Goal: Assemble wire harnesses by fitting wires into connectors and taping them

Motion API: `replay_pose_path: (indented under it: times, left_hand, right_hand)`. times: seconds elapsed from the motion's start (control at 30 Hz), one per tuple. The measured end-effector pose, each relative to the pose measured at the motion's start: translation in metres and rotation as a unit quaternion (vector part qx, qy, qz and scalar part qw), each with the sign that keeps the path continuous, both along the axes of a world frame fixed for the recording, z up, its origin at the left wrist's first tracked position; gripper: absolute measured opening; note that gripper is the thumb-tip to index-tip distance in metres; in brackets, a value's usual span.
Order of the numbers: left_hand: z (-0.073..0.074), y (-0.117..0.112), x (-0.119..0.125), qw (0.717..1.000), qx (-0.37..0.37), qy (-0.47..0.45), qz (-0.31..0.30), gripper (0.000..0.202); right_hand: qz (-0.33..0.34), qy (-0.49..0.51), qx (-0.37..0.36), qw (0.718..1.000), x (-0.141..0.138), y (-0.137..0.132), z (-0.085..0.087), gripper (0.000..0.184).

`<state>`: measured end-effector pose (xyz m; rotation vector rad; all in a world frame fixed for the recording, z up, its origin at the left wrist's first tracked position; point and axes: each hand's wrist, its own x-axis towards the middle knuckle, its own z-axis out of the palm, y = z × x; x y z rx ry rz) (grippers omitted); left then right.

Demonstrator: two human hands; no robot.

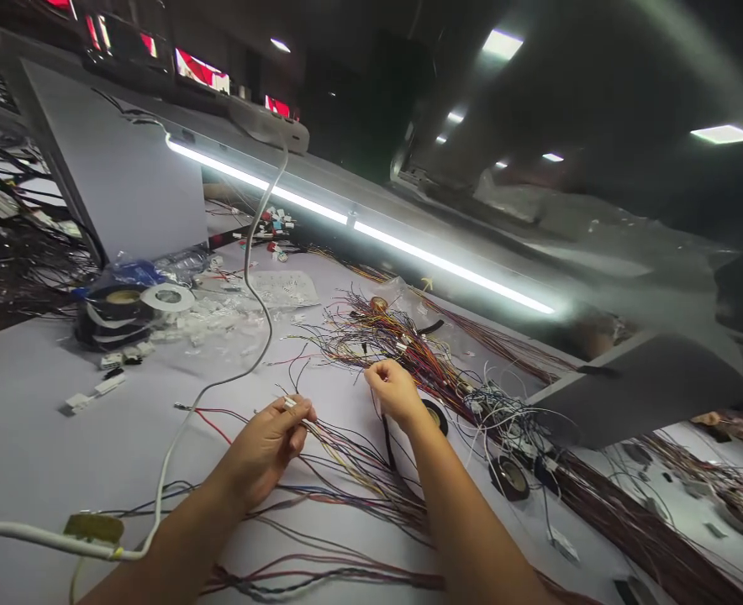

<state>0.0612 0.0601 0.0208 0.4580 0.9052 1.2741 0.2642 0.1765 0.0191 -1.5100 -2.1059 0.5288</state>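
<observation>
White tabletop (125, 437) carries, nearest at 6 o'clock, a wire harness (406, 502). Left hand (258, 449), 7 o'clock: fingertips pinched on a white connector (290, 402). Right hand (393, 391), between 5 and 6 o'clock: fingers curled inward; whether a wire is gripped cannot be told. Status, by judgement: partly complete; several harness ends appear loose. Beyond the right hand, at its 12 o'clock: a multicoloured wire bundle (403, 340), unsorted. Farthest, 12 o'clock: lit tube lamp (321, 207).

Left hand (264, 449) and right hand (397, 391) are both just bare tbh, same with the wrists (420, 427). Left forearm (186, 533) and right forearm (463, 508) are uncovered to where the shot cuts off, pretty slim, thicker away from the wrists.
</observation>
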Motion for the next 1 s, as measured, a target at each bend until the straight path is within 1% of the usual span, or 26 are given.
replay_pose_path:
  times: [0.07, 0.13, 0.2, 0.3, 0.4, 0.43, 0.5, 0.53, 0.57, 0.6, 0.67, 0.73, 0.8, 0.87, 0.93, 0.97, 1.0]
  left_hand:
    - [0.0, 0.0, 0.001, 1.0, 0.006, 0.01, -0.012, 0.02]
    - [0.0, -0.001, 0.002, 1.0, 0.007, 0.021, -0.019, 0.021]
    - [0.0, -0.002, 0.004, 0.999, 0.007, 0.029, -0.015, 0.023]
    - [0.003, -0.005, 0.006, 1.0, 0.008, 0.022, 0.001, 0.025]
    - [0.007, -0.005, 0.005, 1.0, 0.023, -0.016, -0.011, 0.028]
    - [0.008, -0.004, 0.004, 0.999, 0.03, -0.028, -0.017, 0.03]
    - [0.009, -0.002, -0.001, 0.999, 0.034, -0.036, -0.019, 0.033]
    - [0.009, -0.001, -0.004, 0.999, 0.03, -0.032, -0.018, 0.033]
    - [0.009, 0.0, -0.008, 0.999, 0.025, -0.026, -0.018, 0.031]
    - [0.009, 0.001, -0.011, 0.999, 0.019, -0.02, -0.02, 0.028]
    - [0.009, 0.003, -0.018, 0.999, 0.01, -0.013, -0.029, 0.025]
    - [0.01, 0.005, -0.024, 0.999, 0.006, -0.011, -0.045, 0.023]
    - [0.011, 0.006, -0.029, 0.998, 0.008, -0.005, -0.062, 0.024]
    - [0.011, 0.005, -0.033, 0.996, 0.022, 0.021, -0.08, 0.025]
    - [0.012, 0.003, -0.037, 0.991, 0.047, 0.088, -0.092, 0.03]
    - [0.012, 0.001, -0.039, 0.983, 0.061, 0.148, -0.087, 0.034]
    - [0.013, -0.001, -0.041, 0.967, 0.082, 0.23, -0.068, 0.039]
  right_hand:
    - [0.039, 0.017, 0.0, 0.999, 0.005, -0.009, 0.01, 0.021]
    - [0.082, 0.019, -0.003, 0.996, 0.006, -0.021, 0.018, 0.012]
    - [0.115, 0.023, 0.0, 0.993, 0.001, -0.033, 0.025, 0.008]
    - [0.148, 0.09, -0.022, 0.985, -0.014, -0.05, 0.031, 0.006]
    - [0.151, 0.124, -0.086, 0.977, -0.03, -0.066, 0.03, 0.008]
    - [0.151, 0.125, -0.116, 0.974, -0.035, -0.07, 0.028, 0.009]
    - [0.161, 0.151, -0.194, 0.956, -0.043, -0.079, 0.024, 0.008]
    - [0.165, 0.166, -0.226, 0.945, -0.046, -0.082, 0.022, 0.013]
    - [0.163, 0.169, -0.242, 0.941, -0.048, -0.085, 0.021, 0.019]
    - [0.159, 0.154, -0.236, 0.946, -0.05, -0.088, 0.021, 0.023]
    - [0.15, 0.081, -0.178, 0.969, -0.052, -0.091, 0.022, 0.024]
    - [0.15, 0.007, -0.125, 0.981, -0.053, -0.093, 0.026, 0.026]
    - [0.16, -0.03, -0.121, 0.979, -0.053, -0.094, 0.03, 0.029]
    - [0.166, -0.042, -0.135, 0.976, -0.053, -0.095, 0.033, 0.03]
    - [0.172, -0.044, -0.147, 0.973, -0.053, -0.096, 0.034, 0.031]
    - [0.172, -0.046, -0.15, 0.972, -0.053, -0.096, 0.033, 0.031]
    - [0.174, -0.05, -0.152, 0.972, -0.053, -0.096, 0.033, 0.031]
